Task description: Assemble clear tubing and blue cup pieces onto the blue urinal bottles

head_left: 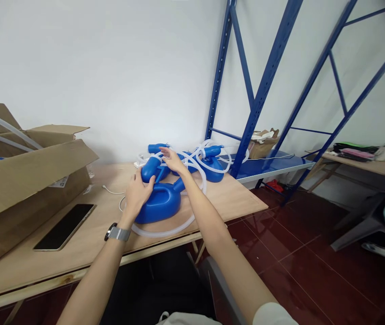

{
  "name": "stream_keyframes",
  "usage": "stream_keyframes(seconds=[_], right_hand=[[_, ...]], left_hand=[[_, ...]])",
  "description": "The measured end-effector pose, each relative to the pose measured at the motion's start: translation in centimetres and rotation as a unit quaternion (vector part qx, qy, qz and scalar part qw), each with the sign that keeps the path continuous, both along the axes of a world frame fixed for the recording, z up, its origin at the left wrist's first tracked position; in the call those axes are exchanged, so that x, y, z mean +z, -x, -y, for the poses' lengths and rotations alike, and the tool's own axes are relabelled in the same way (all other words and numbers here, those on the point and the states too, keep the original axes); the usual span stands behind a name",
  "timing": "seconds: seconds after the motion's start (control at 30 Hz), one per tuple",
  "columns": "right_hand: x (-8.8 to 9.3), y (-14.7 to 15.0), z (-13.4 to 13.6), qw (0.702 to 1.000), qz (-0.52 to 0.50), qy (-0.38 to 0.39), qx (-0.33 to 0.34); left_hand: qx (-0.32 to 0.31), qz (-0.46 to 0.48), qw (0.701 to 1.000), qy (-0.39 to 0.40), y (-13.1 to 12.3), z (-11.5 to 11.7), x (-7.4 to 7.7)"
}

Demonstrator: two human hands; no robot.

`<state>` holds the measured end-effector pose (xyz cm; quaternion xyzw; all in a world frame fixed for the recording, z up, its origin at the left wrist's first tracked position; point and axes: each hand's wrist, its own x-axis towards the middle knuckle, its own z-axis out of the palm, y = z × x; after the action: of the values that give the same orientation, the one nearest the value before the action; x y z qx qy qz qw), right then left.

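Several blue plastic containers with clear tubes lie piled at the far side of the wooden table (pixel 77 257). My left hand (pixel 138 193) rests on the nearest blue container (pixel 160 203), fingers spread over its top. My right hand (pixel 174 160) reaches further back, fingers open, touching a clear tube (pixel 192 164) looped above another blue container (pixel 213 169). A clear tube loop (pixel 165 232) curls around the front of the nearest container.
A large open cardboard box (pixel 26 180) with tubes and a blue part stands at the left. A black phone (pixel 65 225) lies flat in front of it. Blue metal shelving (pixel 256 104) stands at the right, with a desk (pixel 365 164) beyond it.
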<state>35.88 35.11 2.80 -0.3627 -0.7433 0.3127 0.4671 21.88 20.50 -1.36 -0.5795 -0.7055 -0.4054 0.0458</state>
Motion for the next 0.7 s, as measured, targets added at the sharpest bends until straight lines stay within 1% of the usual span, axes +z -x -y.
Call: stream_keyframes(seconds=[0.03, 0.1, 0.13, 0.17, 0.23, 0.3, 0.37, 0.43, 0.6, 0.7], right_hand=[[0.1, 0.0, 0.2, 0.998, -0.018, 0.017, 0.053], [0.3, -0.3, 0.5, 0.986, -0.047, 0.065, 0.146], [0.4, -0.4, 0.7, 0.978, -0.058, 0.094, 0.175], [0.6, -0.6, 0.9, 0.972, -0.072, 0.124, 0.186], [0.7, -0.7, 1.1, 0.965, -0.093, 0.175, 0.173], [0.7, -0.4, 1.2, 0.964, -0.082, 0.197, 0.157], [0.6, 0.0, 1.2, 0.969, -0.050, 0.183, 0.159], [0.5, 0.3, 1.3, 0.974, -0.033, 0.150, 0.165], [0.5, 0.5, 1.6, 0.980, -0.021, 0.113, 0.162], [0.4, 0.5, 1.4, 0.984, -0.016, 0.096, 0.147]], left_hand=[[0.001, 0.008, 1.000, 0.000, 0.3, 0.2, -0.2], [-0.008, 0.018, 1.000, -0.004, 0.8, 0.5, -0.5], [-0.013, 0.019, 1.000, -0.007, 0.9, 0.7, -0.6], [-0.016, 0.019, 1.000, -0.007, 1.0, 0.8, -0.6], [-0.014, 0.016, 1.000, 0.002, 0.9, 1.0, -0.4], [-0.002, 0.012, 1.000, 0.012, 0.8, 1.2, -0.2], [0.004, 0.006, 1.000, 0.018, 0.7, 1.2, -0.1], [-0.003, 0.000, 1.000, 0.022, 0.7, 1.2, -0.1], [-0.007, -0.022, 0.999, 0.037, 0.6, 1.1, 0.1], [-0.011, -0.038, 0.998, 0.047, 0.5, 1.1, 0.3]])
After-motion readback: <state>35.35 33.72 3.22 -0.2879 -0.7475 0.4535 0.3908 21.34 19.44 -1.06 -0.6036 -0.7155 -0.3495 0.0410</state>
